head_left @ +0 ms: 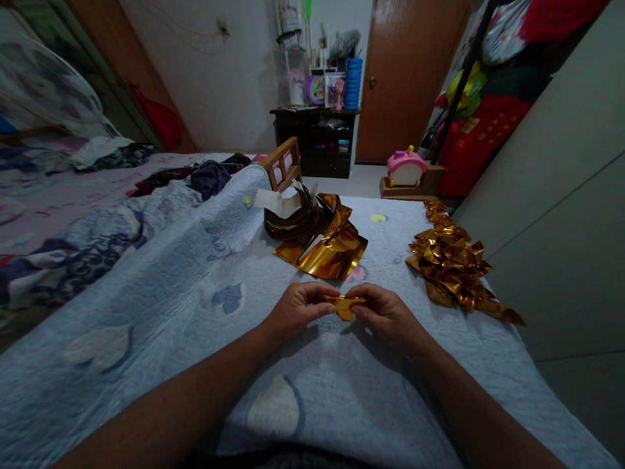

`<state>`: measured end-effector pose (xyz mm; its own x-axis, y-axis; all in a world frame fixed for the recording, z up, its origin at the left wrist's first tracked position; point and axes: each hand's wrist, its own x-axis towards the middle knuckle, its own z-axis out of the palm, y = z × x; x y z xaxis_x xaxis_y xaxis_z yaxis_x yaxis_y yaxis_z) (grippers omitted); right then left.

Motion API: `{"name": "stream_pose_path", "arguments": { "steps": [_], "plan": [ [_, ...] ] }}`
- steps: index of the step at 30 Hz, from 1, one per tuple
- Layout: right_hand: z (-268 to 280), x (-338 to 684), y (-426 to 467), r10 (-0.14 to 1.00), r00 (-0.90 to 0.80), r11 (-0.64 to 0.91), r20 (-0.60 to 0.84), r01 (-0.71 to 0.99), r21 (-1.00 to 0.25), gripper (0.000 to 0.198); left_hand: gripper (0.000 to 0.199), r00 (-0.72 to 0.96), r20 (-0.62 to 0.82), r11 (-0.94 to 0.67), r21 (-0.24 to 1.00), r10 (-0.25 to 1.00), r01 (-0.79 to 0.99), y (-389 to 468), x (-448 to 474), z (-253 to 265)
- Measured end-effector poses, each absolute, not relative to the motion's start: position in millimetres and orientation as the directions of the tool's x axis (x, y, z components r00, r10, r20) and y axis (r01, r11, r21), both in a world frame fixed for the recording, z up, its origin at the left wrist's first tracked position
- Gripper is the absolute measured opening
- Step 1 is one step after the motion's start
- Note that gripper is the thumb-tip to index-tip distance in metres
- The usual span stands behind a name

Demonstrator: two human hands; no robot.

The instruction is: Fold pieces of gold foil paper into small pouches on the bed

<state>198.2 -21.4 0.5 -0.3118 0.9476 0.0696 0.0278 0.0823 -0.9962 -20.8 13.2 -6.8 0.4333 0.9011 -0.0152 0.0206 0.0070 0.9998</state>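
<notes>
Between my two hands is a small folded piece of gold foil paper (pixel 346 309), held just above the heart-patterned cloth. My left hand (pixel 303 307) pinches its left end between thumb and fingers. On the other end, my right hand (pixel 381 310) has the same kind of pinch. Beyond the hands lies a stack of gold foil sheets (pixel 336 251), some loose and bent, beside a dark bundle of sheets (pixel 293 218) with a white wrapper strip. To the right sits a heap of folded gold foil pieces (pixel 452 264).
A pale blue quilt (pixel 195 352) with heart shapes covers the surface. A wooden rail (pixel 284 163) stands at its far edge. At right are a white cabinet (pixel 551 215) and a pink toy (pixel 407 168). Clothes (pixel 209 179) lie on the bed at left.
</notes>
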Motion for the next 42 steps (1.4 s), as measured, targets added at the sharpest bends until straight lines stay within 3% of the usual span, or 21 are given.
{"name": "stream_pose_path", "arguments": {
  "steps": [6, 21, 35, 42],
  "plan": [
    [-2.1, 198.2, -21.2, 0.946, -0.323, 0.053, 0.039, 0.035, -0.998, 0.015, 0.030, 0.441, -0.008, -0.010, 0.999, 0.897, 0.040, 13.1, -21.7, -5.1],
    [-3.8, 202.6, -20.0, 0.891, -0.437, -0.131, -0.122, 0.011, -0.991, 0.033, 0.031, 0.473, -0.060, 0.056, 0.998, 0.879, 0.022, 11.6, -20.6, -3.3],
    [0.4, 206.9, -20.2, 0.870, -0.474, -0.094, -0.136, 0.112, -0.989, 0.037, 0.028, 0.561, -0.098, 0.163, 0.984, 0.822, -0.066, 12.0, -19.8, -0.9],
    [-2.3, 205.2, -21.5, 0.856, -0.504, -0.105, -0.114, 0.047, -0.993, 0.041, 0.030, 0.568, -0.120, 0.218, 0.970, 0.814, -0.108, 11.4, -19.1, -4.8]
  ]
}}
